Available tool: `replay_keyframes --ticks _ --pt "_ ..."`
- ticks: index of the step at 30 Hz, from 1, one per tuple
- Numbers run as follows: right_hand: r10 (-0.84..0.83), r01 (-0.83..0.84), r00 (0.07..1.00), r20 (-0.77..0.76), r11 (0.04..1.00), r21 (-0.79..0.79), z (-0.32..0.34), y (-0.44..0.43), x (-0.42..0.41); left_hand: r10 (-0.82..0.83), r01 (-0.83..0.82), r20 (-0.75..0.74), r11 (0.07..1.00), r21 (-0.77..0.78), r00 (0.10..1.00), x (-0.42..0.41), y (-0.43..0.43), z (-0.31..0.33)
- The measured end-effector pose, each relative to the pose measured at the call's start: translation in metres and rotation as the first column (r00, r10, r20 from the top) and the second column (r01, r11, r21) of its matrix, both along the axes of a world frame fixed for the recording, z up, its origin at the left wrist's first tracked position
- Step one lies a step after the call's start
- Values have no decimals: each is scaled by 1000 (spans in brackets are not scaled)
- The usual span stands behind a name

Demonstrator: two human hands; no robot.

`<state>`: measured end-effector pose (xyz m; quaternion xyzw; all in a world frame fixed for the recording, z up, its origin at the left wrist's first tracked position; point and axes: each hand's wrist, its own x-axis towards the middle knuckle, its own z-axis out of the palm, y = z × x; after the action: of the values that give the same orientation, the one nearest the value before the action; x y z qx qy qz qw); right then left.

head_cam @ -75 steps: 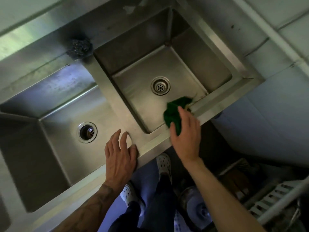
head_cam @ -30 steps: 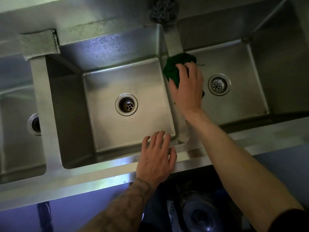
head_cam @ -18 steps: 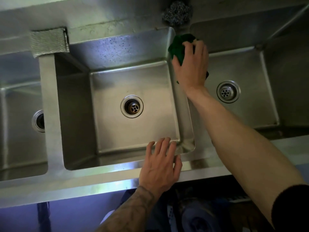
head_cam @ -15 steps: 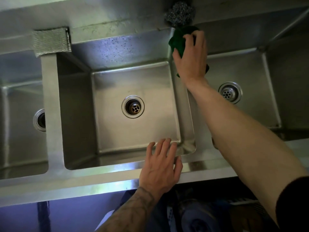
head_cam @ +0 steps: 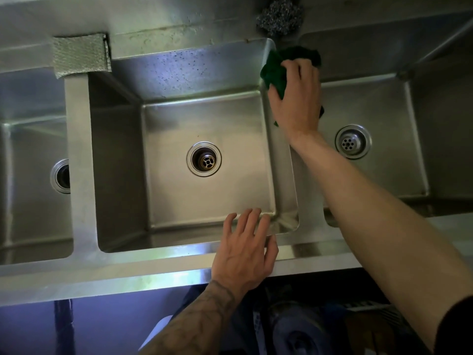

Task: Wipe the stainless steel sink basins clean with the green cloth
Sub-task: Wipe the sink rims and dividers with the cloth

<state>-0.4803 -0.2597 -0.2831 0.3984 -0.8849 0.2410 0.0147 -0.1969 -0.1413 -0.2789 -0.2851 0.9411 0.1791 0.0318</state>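
Note:
Three stainless steel basins lie side by side: the middle basin (head_cam: 204, 119), the right basin (head_cam: 384, 103) and part of a left basin (head_cam: 30, 149). My right hand (head_cam: 297, 98) holds the crumpled green cloth (head_cam: 275, 70) and presses it on the far end of the divider (head_cam: 284, 170) between the middle and right basins. My left hand (head_cam: 245, 249) rests flat with fingers spread on the front rim (head_cam: 153, 265), fingertips over the middle basin's near right corner.
A steel wool scourer (head_cam: 280, 17) sits on the back ledge just beyond the cloth. A grey folded cloth (head_cam: 79, 56) lies on the ledge at the left divider. Each basin has a round drain (head_cam: 204, 159). Below the front rim are legs and dim clutter.
My right hand has carried the green cloth from the right basin's front rim to the divider and up along it to its far end. The left hand stays on the front rim.

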Motion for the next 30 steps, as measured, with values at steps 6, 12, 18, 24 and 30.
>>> replay_keyframes --ticks 6,12,18,24,30 --pt "74 -78 991 114 997 26 5 99 60 -16 16 20 1000 14 1000 0 -2 3" --pt "47 -74 982 181 987 145 11 196 120 -44 43 41 999 12 998 -1 -4 7" --pt "-148 127 971 185 984 121 14 241 164 -59 58 11 995 80 998 4 -9 10" --pt "-262 251 946 188 964 82 12 206 253 -78 81 -55 995 60 995 57 -40 14" --pt "-143 135 977 159 989 58 12 218 248 -136 133 -38 988 -82 990 147 -100 14"
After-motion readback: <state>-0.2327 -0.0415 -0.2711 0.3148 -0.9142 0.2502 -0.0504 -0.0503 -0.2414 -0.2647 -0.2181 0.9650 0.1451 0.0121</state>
